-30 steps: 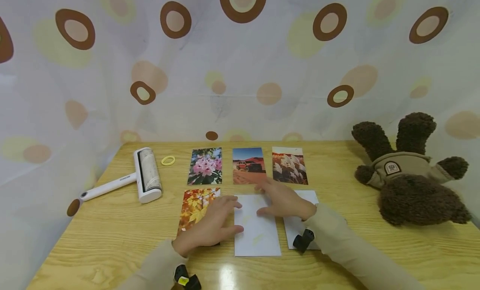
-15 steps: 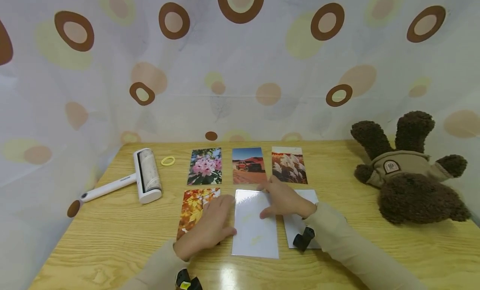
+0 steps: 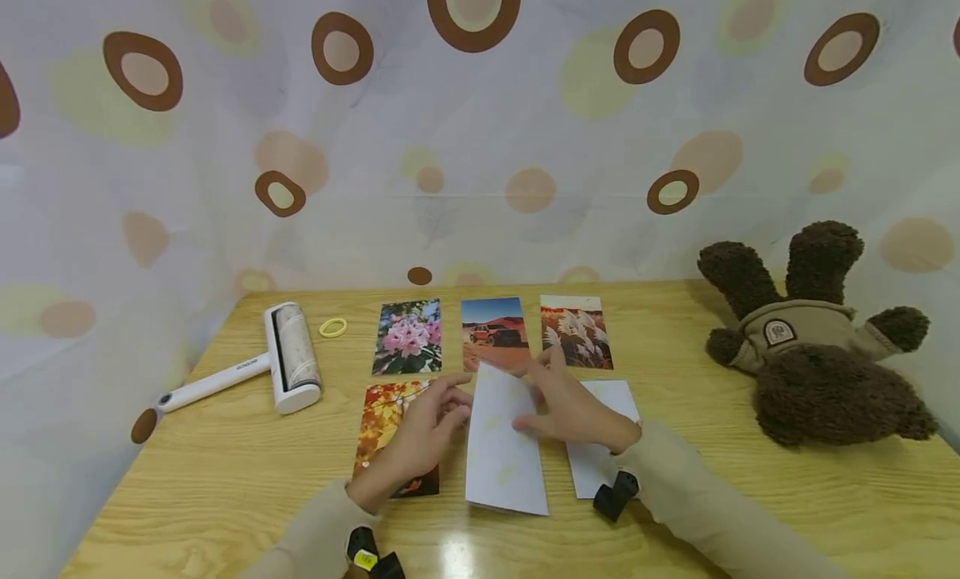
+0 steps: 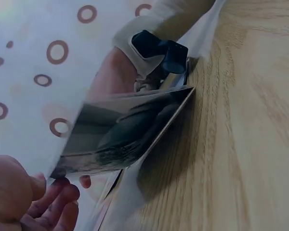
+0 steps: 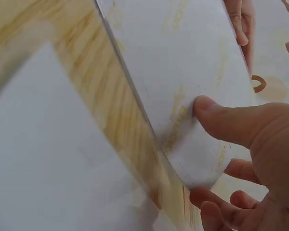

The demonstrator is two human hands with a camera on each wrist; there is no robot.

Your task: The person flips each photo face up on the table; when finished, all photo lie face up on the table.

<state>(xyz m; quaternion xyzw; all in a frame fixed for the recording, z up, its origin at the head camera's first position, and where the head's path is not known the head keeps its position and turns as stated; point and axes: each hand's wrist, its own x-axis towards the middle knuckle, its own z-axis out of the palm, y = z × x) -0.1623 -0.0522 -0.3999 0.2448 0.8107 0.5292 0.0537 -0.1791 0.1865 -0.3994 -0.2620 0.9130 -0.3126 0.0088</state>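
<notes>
A photo print (image 3: 504, 446) is raised at a tilt off the table, its white back up in the head view. Its dark picture side (image 4: 123, 127) faces the left wrist view. My right hand (image 3: 573, 404) pinches it by its right side towards the far end, thumb on the white back (image 5: 183, 62). At the opposite edge, my left hand (image 3: 420, 433) has curled fingers, and thumb and fingertips meet at a corner in the left wrist view. Under my left forearm and hand lies an autumn-leaf photo (image 3: 375, 421). Another white-backed print (image 3: 611, 404) lies by my right wrist.
Behind, in a row, lie a pink-flower photo (image 3: 408, 337), a red-car photo (image 3: 493, 333) and a reed photo (image 3: 576, 333). To the left are a lint roller (image 3: 292, 358) and a yellow ring (image 3: 333, 328). A brown teddy bear (image 3: 813, 362) lies at right.
The middle print has gone from flat on the table to lifted and tilted in my right hand. My left hand has moved to its left edge, its fingers curling.
</notes>
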